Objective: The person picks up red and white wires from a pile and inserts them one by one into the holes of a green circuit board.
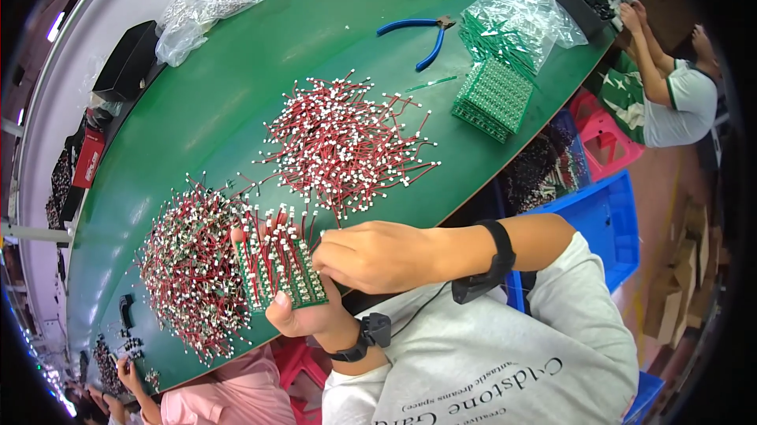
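Note:
My left hand point(303, 316) grips a green circuit board panel point(296, 287) from below, its thumb over the near edge. Red wires with white connectors stand up from much of the panel, while the part nearest my right hand point(367, 255) shows rows of bare pads. The right hand is closed in a pinch at the panel's right edge; what its fingertips hold is hidden. Close on the left lies a big heap of boards with red wires point(193, 275). Beyond the panel is a looser pile of red wires with white connectors point(339, 141).
Toward the far right are a stack of green panels point(495, 98), green strips point(493, 39) under a clear plastic bag point(528, 7), and blue-handled cutters point(426, 31). A blue bin point(599, 220) stands right, below the table. One co-worker point(670, 94) sits right, another in pink point(229, 393) at lower left.

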Motion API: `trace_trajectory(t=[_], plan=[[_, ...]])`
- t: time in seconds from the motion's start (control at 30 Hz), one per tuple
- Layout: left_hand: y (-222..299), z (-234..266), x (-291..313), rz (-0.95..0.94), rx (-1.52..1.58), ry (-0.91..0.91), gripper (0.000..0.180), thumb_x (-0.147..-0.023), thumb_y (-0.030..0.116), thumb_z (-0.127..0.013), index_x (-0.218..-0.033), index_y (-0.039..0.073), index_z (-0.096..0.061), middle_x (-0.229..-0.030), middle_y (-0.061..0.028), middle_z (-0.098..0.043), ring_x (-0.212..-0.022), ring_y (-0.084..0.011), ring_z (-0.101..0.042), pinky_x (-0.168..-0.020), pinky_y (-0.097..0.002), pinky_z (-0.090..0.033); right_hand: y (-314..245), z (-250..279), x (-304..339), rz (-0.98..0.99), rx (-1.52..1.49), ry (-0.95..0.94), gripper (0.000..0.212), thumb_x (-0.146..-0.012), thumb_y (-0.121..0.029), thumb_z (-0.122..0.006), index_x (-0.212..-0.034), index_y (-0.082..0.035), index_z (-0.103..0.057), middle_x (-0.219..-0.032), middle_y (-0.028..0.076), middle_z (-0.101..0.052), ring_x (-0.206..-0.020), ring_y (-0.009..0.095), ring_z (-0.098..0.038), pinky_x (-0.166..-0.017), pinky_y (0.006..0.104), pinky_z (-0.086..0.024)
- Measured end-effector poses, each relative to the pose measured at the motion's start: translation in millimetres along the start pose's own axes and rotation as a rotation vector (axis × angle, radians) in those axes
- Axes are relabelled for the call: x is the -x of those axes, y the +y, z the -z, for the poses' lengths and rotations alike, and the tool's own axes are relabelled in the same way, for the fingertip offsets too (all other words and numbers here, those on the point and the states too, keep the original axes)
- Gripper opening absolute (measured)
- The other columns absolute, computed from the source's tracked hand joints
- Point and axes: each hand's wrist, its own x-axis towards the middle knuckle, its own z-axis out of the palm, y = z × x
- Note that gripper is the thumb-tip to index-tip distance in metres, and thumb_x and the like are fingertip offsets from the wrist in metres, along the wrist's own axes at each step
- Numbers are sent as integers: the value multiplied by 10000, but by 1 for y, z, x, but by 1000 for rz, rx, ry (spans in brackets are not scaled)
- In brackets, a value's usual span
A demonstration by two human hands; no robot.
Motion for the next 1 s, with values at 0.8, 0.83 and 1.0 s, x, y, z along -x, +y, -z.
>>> trace_trajectory(t=[0.8, 0.83, 1.0], plan=[[-1, -16, 9, 68, -107, -58, 948, -668, 303, -545, -1506, 22, -202, -1331, -243, -489, -1213, -348, -500, -1061, -467, -359, -6, 8, -9, -21, 278, -238, 170, -822, -113, -551, -907, 33, -573, -839, 139, -616, -752, 296, -653, -641, 377, -550], [0, -15, 8, 68, -108, -57, 948, -668, 303, -545, -1506, 22, -202, -1331, -243, -489, -1213, -348, -500, -1061, -467, -359, -8, 11, -9, -57, 278, -241, 185, -819, -113, -555, -921, 40, -576, -843, 140, -620, -751, 291, -655, -630, 376, -551], [1, -13, 8, 49, -32, -85, 959, -683, 324, -552, -1508, 2, -183, -1340, -254, -485, -1245, -359, -480, -1091, -477, -329, -14, 9, -8, -98, 329, -222, 219, -809, -112, -562, -960, 45, -585, -861, 143, -631, -752, 278, -665, -604, 374, -556]])
